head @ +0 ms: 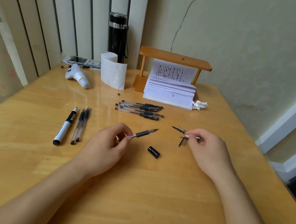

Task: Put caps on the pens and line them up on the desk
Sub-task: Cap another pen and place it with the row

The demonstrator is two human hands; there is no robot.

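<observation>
My left hand (108, 145) grips an uncapped gel pen (144, 132) by its barrel, tip pointing right and away. My right hand (209, 150) pinches a clear pen cap (183, 142) that hangs from my fingertips. Another clear cap (179, 129) lies on the desk just left of that hand. A short black marker cap (153, 152) lies between my hands. Three uncapped pens lie side by side at the left: a white marker (65, 126) and two gel pens (80, 125). Several capped gel pens (140, 109) lie in a row further back.
The wooden desk (130, 196) holds a paper stack (169, 94) under a wooden stand (174, 60), a tissue roll (113, 70), a black flask (117, 36), a white controller (78, 76) and a crumpled tissue (199, 104). The desk's right edge drops off beyond my right arm.
</observation>
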